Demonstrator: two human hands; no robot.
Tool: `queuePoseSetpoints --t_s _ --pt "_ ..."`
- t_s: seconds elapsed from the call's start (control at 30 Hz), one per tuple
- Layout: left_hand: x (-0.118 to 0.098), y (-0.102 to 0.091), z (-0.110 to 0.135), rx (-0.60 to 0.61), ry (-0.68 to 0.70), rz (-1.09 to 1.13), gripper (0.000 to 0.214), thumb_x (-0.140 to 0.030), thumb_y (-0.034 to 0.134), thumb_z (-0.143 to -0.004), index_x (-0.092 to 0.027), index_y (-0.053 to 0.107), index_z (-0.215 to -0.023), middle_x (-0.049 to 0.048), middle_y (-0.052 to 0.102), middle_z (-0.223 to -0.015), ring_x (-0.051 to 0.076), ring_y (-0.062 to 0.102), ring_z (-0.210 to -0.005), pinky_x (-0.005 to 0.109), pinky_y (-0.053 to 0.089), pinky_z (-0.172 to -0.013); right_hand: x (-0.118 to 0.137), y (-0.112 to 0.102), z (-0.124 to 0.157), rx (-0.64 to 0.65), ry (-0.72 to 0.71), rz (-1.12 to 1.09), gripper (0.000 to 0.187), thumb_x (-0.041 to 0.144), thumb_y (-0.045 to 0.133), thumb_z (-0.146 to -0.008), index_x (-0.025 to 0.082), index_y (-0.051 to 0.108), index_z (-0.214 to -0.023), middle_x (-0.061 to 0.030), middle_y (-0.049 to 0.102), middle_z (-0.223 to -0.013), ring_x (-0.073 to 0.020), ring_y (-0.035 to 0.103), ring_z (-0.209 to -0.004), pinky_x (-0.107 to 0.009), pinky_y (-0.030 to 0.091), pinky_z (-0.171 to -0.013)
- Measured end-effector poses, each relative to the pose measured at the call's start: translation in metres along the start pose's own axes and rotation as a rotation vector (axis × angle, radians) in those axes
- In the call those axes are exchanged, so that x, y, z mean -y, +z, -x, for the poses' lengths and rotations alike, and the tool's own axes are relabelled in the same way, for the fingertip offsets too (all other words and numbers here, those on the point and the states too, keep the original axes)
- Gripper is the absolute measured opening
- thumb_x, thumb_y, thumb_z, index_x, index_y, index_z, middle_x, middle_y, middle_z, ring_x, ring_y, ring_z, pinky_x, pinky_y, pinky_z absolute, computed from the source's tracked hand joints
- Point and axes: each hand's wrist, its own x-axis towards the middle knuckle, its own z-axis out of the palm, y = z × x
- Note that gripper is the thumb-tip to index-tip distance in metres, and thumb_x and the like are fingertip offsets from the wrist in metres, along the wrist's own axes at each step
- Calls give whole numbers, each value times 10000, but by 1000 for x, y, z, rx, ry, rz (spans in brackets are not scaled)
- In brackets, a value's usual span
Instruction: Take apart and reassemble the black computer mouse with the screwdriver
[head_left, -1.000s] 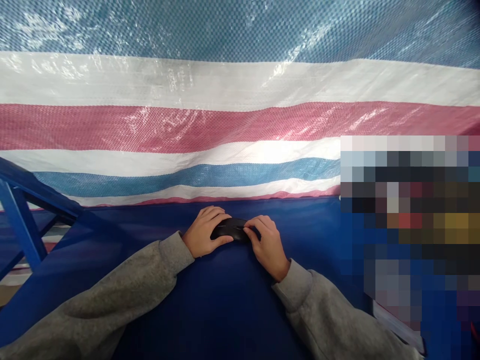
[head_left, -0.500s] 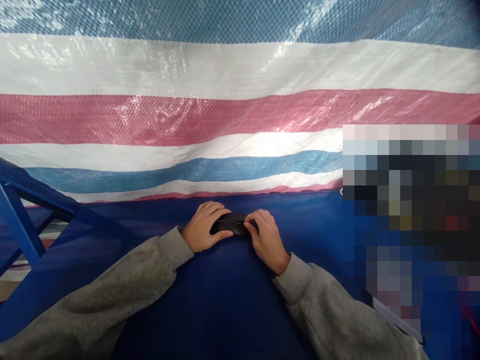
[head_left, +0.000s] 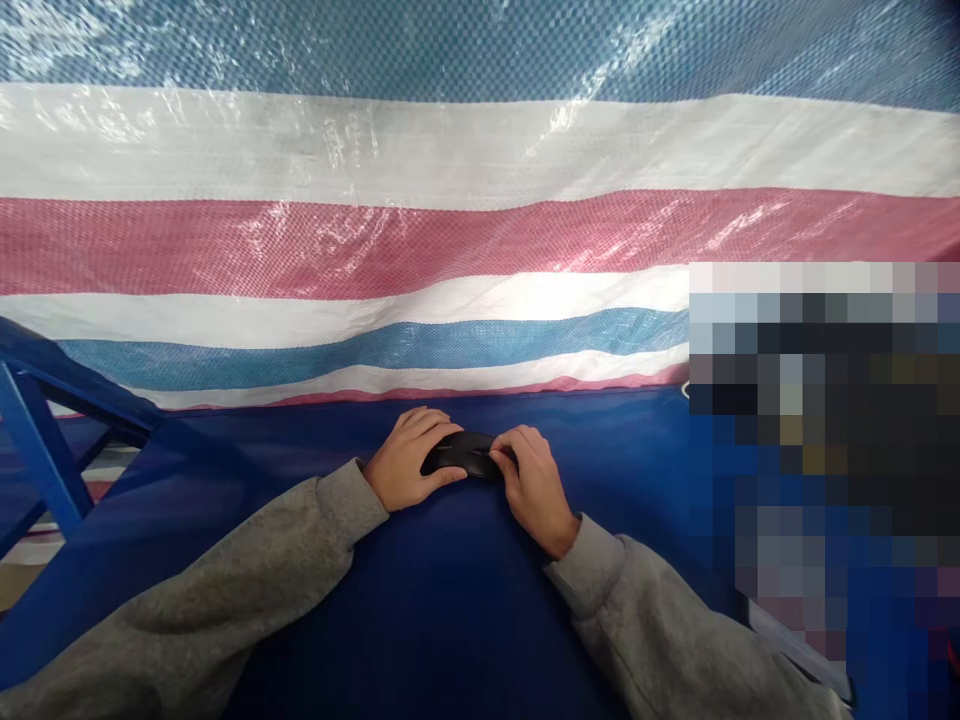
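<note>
A black computer mouse [head_left: 471, 456] lies sideways on the blue surface, close to its far edge. My left hand [head_left: 411, 458] is closed around the mouse's left end, with the thumb along the near side and the fingers over the far side. At the other end, my right hand [head_left: 531, 485] has its thumb and forefinger pinched together against the mouse. Whatever small part may sit between those fingertips is hidden. Both forearms wear grey sleeves.
Striped tarpaulin [head_left: 420, 245] in blue, white and red hangs behind the blue surface [head_left: 442, 620]. A blue metal frame [head_left: 49, 450] stands at the left. The right side is pixelated, with a pale flat edge [head_left: 799, 655] showing below it.
The whole view has shifted slightly, so the scene sits a little lower. Both hands keep nearly the same hold on the mouse.
</note>
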Motion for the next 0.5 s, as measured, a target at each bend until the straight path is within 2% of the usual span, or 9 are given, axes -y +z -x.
queuePoseSetpoints --t_s 0.5 --pt "1 1 2 0 10 -36 526 -575 581 -847 -173 601 -1186 126 629 -1172 308 536 -1168 502 383 -1044 1 0 -1 -16 -24 19 176 149 458 -950 212 553 -817 -25 599 -820 -196 532 -812 -344 387 -761"
